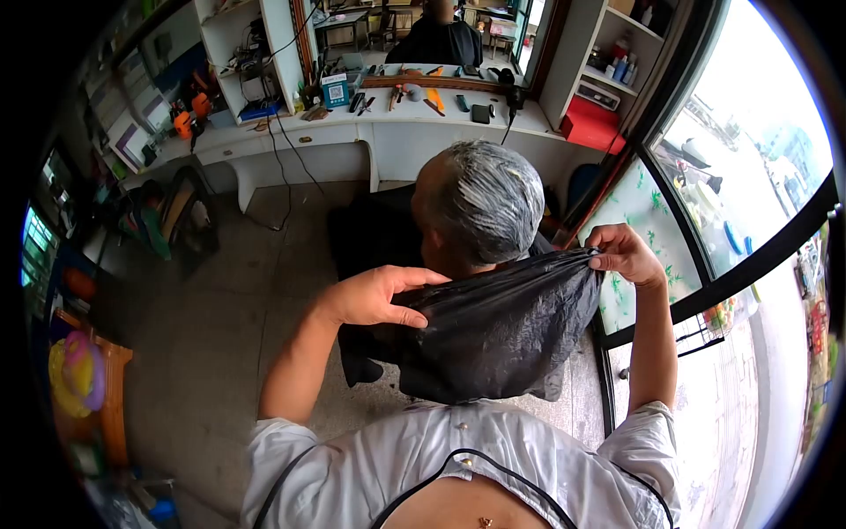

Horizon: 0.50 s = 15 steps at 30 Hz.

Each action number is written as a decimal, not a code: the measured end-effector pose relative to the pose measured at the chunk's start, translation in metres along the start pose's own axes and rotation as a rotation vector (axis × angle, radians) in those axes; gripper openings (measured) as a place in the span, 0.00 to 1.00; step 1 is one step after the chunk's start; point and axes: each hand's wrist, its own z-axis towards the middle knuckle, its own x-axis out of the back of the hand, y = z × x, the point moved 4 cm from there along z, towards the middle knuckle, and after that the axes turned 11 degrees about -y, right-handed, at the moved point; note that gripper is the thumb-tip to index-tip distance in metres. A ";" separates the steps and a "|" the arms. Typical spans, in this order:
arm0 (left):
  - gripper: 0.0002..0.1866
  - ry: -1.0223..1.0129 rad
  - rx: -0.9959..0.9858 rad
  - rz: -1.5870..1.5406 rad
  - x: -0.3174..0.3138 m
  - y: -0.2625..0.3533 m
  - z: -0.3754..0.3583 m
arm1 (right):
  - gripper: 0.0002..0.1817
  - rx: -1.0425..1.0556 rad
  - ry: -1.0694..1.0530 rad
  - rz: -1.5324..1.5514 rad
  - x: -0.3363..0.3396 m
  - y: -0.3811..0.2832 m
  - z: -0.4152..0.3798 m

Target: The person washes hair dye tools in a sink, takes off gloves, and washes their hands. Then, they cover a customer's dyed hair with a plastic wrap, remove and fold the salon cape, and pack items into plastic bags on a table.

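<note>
Wears white shirt (pixel 529 441). Pinches black plastic sheet (pixel 515 326) in right hand (pixel 627 256), touches its far end with left hand (pixel 374 295), thumb and fingers apart; holds it just behind white-streaked head (pixel 493 198).

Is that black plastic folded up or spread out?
Spread out: the black plastic hangs wide between the left hand and right hand, bunched near the right one.

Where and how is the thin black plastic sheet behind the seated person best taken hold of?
Probably by pinching the gathered top right corner of the thin black plastic sheet, coming from the right as the right hand does. The plastic bunches there into narrow folds, while the rest hangs broad and limp. The left hand could steady the upper edge.
</note>
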 end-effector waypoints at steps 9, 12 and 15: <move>0.20 0.197 -0.189 0.468 0.029 0.055 0.028 | 0.07 0.236 0.220 -0.065 0.075 0.001 0.068; 0.17 0.585 -0.244 0.456 0.054 0.061 0.037 | 0.07 0.308 0.294 -0.002 0.092 0.004 0.100; 0.15 0.896 -0.246 0.503 0.067 0.067 0.047 | 0.08 0.289 0.335 -0.005 0.101 0.011 0.134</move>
